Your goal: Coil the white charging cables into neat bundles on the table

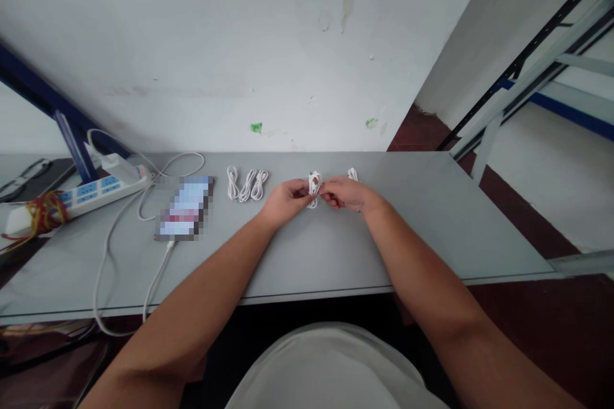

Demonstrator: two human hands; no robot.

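Note:
Between my two hands is a coiled white cable [314, 183] with a small reddish-orange spot near its middle. My left hand [289, 199] pinches its left side, fingers closed. From the right, my right hand [343, 193] grips the same bundle with bent fingers. To the left of my left hand lie three coiled white cables, one [233, 183] slightly apart and two close together, the middle cable [247, 185] and the right cable [259, 185]. Another white cable bundle [353, 174] shows partly behind my right hand.
At the left of the grey table [307, 255] lies a phone [186, 208], its screen pixelated, with a white charging cable [158, 278] running over the front edge. A power strip [96, 192] holds a white plug [121, 168]. A wall [268, 45] stands behind the table.

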